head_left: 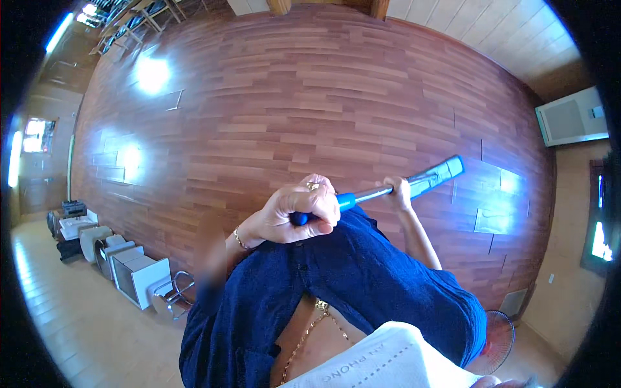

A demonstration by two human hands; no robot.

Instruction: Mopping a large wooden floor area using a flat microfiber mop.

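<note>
L hand [303, 210] clenched round blue grip of mop pole [372, 193]; R hand [398, 192] grasped pole farther up, near mop head [441, 174] w/ wood floor [310, 97] beyond.

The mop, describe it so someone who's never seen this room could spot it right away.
On the reddish wooden floor, right of centre, both hands grip a long mop: left hand on the blue handle end, right hand further down the metal shaft. Its flat light-blue head is the floor's only blue.
</note>
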